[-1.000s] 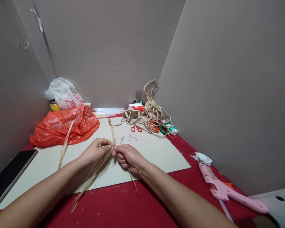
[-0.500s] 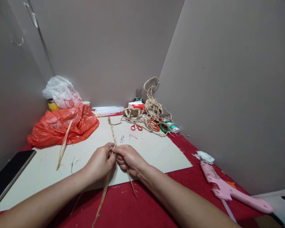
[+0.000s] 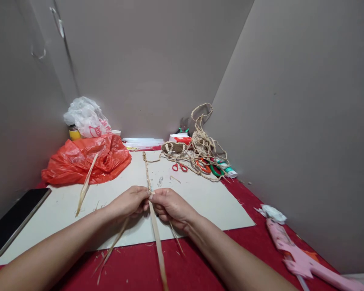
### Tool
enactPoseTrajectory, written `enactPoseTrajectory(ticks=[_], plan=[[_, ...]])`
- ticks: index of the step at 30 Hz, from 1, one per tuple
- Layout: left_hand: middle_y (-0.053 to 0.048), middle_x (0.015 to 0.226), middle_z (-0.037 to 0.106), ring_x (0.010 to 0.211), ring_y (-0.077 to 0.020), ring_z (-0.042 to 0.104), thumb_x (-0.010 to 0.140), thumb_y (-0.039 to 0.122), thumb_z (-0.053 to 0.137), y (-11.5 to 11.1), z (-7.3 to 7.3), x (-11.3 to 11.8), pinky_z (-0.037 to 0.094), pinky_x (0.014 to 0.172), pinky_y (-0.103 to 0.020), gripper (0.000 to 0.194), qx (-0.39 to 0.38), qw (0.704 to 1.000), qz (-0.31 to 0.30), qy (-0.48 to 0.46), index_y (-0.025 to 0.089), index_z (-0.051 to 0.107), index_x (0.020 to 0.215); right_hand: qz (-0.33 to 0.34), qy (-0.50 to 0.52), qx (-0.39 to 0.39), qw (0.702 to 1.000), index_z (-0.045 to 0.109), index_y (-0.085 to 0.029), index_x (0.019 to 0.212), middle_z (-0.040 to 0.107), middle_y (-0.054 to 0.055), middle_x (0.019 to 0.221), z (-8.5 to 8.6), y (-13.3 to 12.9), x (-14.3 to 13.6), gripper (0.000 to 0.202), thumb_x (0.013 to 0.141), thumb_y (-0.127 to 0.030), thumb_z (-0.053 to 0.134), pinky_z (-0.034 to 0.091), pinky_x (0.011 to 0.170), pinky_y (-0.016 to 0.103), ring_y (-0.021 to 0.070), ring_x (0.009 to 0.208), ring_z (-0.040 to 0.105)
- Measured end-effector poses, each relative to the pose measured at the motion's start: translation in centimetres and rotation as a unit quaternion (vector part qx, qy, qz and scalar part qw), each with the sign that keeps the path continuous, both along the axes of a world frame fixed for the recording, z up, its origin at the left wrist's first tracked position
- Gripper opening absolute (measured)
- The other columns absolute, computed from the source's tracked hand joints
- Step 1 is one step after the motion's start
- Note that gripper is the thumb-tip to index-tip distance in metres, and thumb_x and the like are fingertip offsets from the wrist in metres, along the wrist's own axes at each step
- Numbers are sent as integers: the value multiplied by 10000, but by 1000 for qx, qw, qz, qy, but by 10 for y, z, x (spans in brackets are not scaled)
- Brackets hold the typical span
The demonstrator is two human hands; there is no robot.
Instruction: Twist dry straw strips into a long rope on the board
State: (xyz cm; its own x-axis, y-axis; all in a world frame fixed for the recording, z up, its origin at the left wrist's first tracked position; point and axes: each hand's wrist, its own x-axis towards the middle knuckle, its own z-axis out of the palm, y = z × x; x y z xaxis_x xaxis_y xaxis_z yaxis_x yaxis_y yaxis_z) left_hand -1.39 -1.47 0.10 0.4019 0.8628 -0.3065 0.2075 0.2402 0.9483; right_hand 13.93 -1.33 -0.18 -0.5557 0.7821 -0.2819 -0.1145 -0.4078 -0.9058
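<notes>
A narrow braided cord [image 3: 147, 173] of tan plant fibre runs down the white board [image 3: 197, 210] to my two hands, which nearly touch at its lower end. My left hand [image 3: 136, 200] is closed, pinching the braid, with thin strands [image 3: 113, 244] trailing below it. Opposite, my right hand [image 3: 167, 206] is also closed, thumb and forefinger on the braid, and a thin strand [image 3: 176, 238] hangs under it. Between the hands a wide flat strand [image 3: 157, 246] drops over the board's front edge onto the red cloth.
A red plastic bag [image 3: 87, 159], a loose fibre strip [image 3: 86, 186] and a phone [image 3: 16, 222] lie left. Coiled cord [image 3: 203, 141], red-handled scissors [image 3: 180, 167] and a tube [image 3: 230, 171] lie back right. A pink glue gun [image 3: 297, 254] rests at the right.
The view has shifted, moving the scene slightly right. The wide strand, earlier under my left hand, now hangs between both hands; thin strands now trail from my left hand.
</notes>
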Motion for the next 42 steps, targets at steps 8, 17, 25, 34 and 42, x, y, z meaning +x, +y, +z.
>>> enactPoseTrajectory(ticks=[8,17,25,34,42], plan=[[-5,586,512,544,-100,406,750,248,399,8,-2,-7,305,543,-227,249,142,987,-29,70,131,581,625,43,-150,143,977,604,-116,680,313,-88,398,3,5,10,180,766,-260,538,140,378,200,47,371,212],[88,418,291,331,-48,173,707,314,471,2,5,-3,89,376,-239,193,-21,999,-22,41,182,455,568,55,-314,356,879,543,-136,621,479,-19,584,-5,6,12,230,804,-230,442,290,528,194,98,588,414],[71,434,353,393,-43,238,645,280,523,1,-12,-1,137,424,-224,205,45,999,21,7,168,426,502,54,-374,387,841,533,-148,642,538,-3,626,1,5,17,235,814,-266,425,285,528,207,108,603,451],[62,330,318,308,-45,202,626,272,471,-4,-13,4,84,375,-232,224,21,998,63,0,173,437,428,93,-328,171,924,490,-173,667,440,-31,430,-10,-11,-3,234,780,-249,300,280,356,189,102,346,400],[72,390,396,299,-40,242,586,266,583,-7,-6,2,106,340,-214,125,-4,998,46,-42,157,529,556,184,-308,311,880,525,-148,575,535,-4,524,21,-29,12,241,779,-258,461,318,445,174,84,476,475]])
